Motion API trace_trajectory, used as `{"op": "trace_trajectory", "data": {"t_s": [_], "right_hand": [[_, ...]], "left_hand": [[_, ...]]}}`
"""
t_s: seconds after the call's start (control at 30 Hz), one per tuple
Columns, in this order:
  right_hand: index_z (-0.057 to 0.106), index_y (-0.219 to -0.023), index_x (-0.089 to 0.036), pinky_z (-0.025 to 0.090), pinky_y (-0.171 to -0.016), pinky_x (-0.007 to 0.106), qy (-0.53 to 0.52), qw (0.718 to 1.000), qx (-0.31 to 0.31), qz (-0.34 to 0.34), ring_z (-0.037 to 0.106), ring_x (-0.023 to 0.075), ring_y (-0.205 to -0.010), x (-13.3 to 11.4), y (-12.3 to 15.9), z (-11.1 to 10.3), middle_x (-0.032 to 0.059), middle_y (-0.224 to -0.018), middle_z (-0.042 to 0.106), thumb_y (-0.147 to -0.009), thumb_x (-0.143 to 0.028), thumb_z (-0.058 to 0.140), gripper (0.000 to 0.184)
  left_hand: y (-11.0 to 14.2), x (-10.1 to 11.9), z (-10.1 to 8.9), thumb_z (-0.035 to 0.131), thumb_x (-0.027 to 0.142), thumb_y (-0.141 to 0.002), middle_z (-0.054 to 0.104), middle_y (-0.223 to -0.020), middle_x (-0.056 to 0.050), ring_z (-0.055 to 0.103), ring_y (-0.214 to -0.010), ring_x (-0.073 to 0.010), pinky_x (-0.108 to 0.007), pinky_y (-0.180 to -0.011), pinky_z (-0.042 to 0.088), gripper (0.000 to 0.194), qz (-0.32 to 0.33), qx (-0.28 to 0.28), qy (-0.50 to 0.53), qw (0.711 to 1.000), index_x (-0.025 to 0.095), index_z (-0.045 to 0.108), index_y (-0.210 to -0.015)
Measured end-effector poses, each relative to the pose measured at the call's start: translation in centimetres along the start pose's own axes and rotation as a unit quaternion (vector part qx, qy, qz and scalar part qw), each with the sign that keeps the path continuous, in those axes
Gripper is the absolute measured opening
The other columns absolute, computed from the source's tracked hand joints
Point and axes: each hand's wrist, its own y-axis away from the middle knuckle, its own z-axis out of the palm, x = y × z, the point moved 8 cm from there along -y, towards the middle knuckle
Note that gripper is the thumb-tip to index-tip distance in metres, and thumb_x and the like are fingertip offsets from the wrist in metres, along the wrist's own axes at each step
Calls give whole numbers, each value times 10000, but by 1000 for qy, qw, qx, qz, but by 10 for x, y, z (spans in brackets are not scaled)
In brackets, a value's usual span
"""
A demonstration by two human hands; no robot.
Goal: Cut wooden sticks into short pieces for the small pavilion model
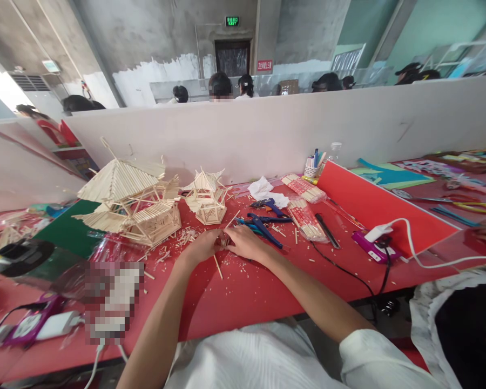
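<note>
My left hand (206,244) and right hand (245,241) meet with fingers curled close, probably so each steadies the other; I can't tell whether they pinch anything. A thin stick (218,266) juts toward me from beneath them. Pliers (269,233) lie just beside, likely for easy reach. Wood crumbs (186,235) litter the red table (210,313); a pale partition (243,129) stands behind, a dark door (233,58) farther off.

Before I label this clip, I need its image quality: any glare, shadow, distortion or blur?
Head view: wide-angle stretch tips the pillar outward; glare washes out the far upper left; a soft shadow darkens the table beside the left arm; blocky pixels mask something at lower left; details between the left hand and right hand are too small to read.
</note>
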Motion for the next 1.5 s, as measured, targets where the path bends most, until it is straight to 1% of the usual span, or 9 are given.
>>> {"op": "trace_trajectory", "data": {"t_s": [0.17, 0.27, 0.5, 0.63, 0.9, 1.03, 1.17, 1.3, 1.5], "right_hand": [[589, -1095, -160, 380, -823, 334, -13, 1000, -2, 9, 677, 246, -936, -1, 0, -1, 88, -970, 729, -870, -227, 729, 274], [585, -1114, -165, 373, -832, 337, -21, 1000, 1, 13, 682, 249, -948, 0, 0, 0, 81, -976, 733, -856, -212, 745, 307], [588, -1116, -170, 362, -829, 326, -35, 999, 4, 12, 690, 237, -915, 5, 0, 5, 68, -958, 741, -839, -204, 761, 329], [584, -1147, -162, 359, -843, 334, -38, 999, -2, 14, 694, 241, -910, 4, 0, 3, 72, -954, 749, -837, -205, 758, 358], [596, -1127, -168, 358, -862, 342, -58, 998, -13, 25, 696, 246, -944, 0, 2, -6, 79, -975, 751, -843, -210, 750, 326], [588, -1187, -172, 355, -897, 358, -68, 997, -17, 27, 694, 254, -995, 0, 4, -10, 84, -1033, 754, -843, -200, 750, 381], [560, -1268, -186, 353, -924, 365, -70, 997, -16, 30, 678, 257, -1061, 2, 5, -14, 93, -1099, 745, -849, -181, 742, 457], [553, -1297, -185, 352, -910, 369, -48, 998, -17, 26, 667, 264, -1064, 3, 5, -13, 97, -1079, 740, -850, -159, 731, 482], [564, -1272, -177, 349, -883, 369, -29, 999, -21, 20, 662, 270, -1025, 3, 4, -6, 110, -1060, 730, -843, -166, 744, 465]], "left_hand": [[0, 2, -1, 623, 38, -757, 696, -900, -53, 661, -823, -187, -273, -781, 503, 195, 7, -2, 1, 1000, 172, 619, -899], [0, 3, -1, 617, 29, -756, 695, -892, -48, 660, -821, -184, -264, -774, 500, 205, 9, -3, 7, 1000, 178, 614, -897], [-2, 2, 3, 651, 71, -774, 673, -863, -35, 639, -776, -167, -257, -742, 484, 155, 8, 3, 8, 1000, 182, 579, -855], [-2, 1, 4, 651, 102, -789, 666, -882, -42, 630, -779, -173, -268, -727, 475, 155, 18, 10, -7, 1000, 182, 559, -886], [0, 0, 5, 641, 112, -788, 675, -917, -47, 651, -827, -190, -283, -753, 489, 193, 9, 8, -21, 1000, 192, 545, -936], [1, 4, 2, 657, 98, -770, 691, -976, -69, 663, -888, -206, -303, -811, 512, 239, 13, -1, -5, 1000, 182, 565, -974], [3, 7, -2, 600, 40, -782, 706, -1031, -84, 676, -941, -210, -304, -855, 522, 284, 22, -2, 8, 1000, 179, 594, -1030], [5, 5, -4, 578, 5, -779, 715, -1027, -89, 685, -967, -219, -307, -875, 519, 329, 10, -2, -9, 1000, 175, 601, -1060], [2, 2, 0, 642, 63, -778, 711, -991, -79, 682, -942, -226, -315, -852, 518, 283, 6, -6, -15, 1000, 173, 596, -1034]]}}
